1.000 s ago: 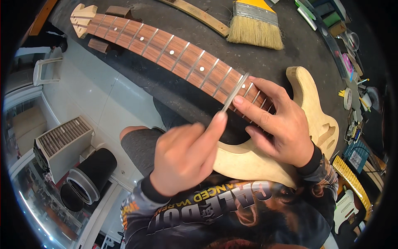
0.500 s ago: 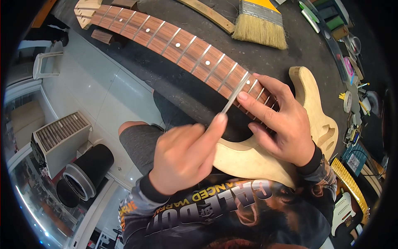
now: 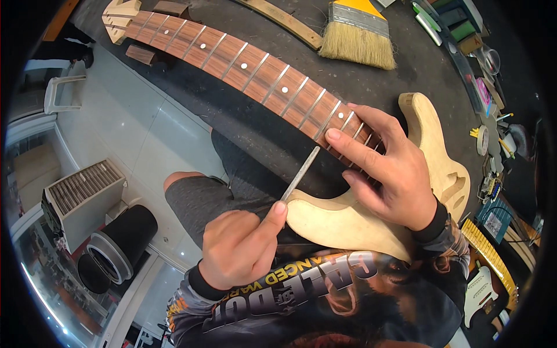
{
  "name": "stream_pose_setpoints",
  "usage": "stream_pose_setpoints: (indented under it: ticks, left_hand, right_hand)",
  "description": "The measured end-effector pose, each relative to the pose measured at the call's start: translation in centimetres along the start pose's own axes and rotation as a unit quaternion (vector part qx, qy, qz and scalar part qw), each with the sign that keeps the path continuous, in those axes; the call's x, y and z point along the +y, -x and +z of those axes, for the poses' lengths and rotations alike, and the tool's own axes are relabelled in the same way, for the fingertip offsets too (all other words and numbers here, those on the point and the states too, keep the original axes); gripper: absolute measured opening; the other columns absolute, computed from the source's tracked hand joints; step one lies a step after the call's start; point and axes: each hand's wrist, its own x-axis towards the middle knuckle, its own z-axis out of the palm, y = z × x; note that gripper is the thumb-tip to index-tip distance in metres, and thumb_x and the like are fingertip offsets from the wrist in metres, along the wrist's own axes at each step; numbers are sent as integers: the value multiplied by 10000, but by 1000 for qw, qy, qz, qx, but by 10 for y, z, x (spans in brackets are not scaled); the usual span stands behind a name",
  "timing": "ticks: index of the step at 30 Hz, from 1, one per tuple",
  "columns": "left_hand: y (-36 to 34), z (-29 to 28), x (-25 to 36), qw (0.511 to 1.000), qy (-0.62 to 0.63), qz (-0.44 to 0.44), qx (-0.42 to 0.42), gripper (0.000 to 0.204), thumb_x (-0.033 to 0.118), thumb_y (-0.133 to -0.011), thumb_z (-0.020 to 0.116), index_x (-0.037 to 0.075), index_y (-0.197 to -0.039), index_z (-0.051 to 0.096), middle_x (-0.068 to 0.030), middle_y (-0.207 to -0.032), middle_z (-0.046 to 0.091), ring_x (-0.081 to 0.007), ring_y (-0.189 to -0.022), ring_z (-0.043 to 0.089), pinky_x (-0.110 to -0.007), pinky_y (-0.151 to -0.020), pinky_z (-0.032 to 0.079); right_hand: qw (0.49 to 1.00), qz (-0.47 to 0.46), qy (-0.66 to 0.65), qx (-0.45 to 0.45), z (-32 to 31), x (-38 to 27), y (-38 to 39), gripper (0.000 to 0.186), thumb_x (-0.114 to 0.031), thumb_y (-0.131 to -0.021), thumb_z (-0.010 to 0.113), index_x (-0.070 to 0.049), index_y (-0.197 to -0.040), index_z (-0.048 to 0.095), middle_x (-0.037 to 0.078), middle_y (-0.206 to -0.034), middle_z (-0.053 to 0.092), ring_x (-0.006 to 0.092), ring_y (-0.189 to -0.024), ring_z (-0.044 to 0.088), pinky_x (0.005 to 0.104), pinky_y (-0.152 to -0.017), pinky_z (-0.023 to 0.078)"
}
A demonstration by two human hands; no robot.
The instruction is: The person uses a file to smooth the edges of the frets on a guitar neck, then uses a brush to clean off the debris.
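Observation:
A slim grey metal file [image 3: 301,173] is gripped by my left hand [image 3: 239,246], its fingers curled round the lower end. Its tip stands just off the near edge of a guitar neck [image 3: 243,66] with a brown fretboard, metal frets and white dots. My right hand [image 3: 387,165] clasps the neck near its body end. One finger presses on the fretboard, others reach over the far edge, and the thumb lies along the near side. Under that hand is an unpainted pale wood guitar body [image 3: 342,220], partly covered by it.
A wide yellow-handled brush [image 3: 358,37] and a wooden strip [image 3: 281,20] lie on the dark bench beyond the neck. A small wood block [image 3: 141,54] is near the headstock. Tools and a tape roll [image 3: 483,140] crowd the right side, with another guitar [image 3: 481,293] below.
My left hand has drawn the file down and left, toward me, so its tip has come off the fretboard. The right hand keeps its hold on the neck; the whole view shifts slightly.

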Motion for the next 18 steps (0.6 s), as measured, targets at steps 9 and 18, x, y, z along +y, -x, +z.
stream_pose_setpoints:
  ticks: [9,18]
  left_hand:
    - [-8,6,-4,1000,4,7,-8,646,-86,-744,785,-46,-1390,793,-45,-722,537,-230,-570,573,-379,-556,516]
    - [-44,21,-11,999,42,20,1,537,-192,-834,725,-71,-1354,784,-91,-676,570,-243,-540,587,-388,-528,451]
  right_hand:
    - [1000,9,4,-7,-2,-1,3,710,-81,-822,894,-245,-1500,762,216,-1552,647,302,-956,778,397,-770,642]
    - [1000,18,15,-5,-4,-2,5,749,-92,-813,899,-276,-1525,758,210,-1544,648,307,-972,776,394,-773,641]
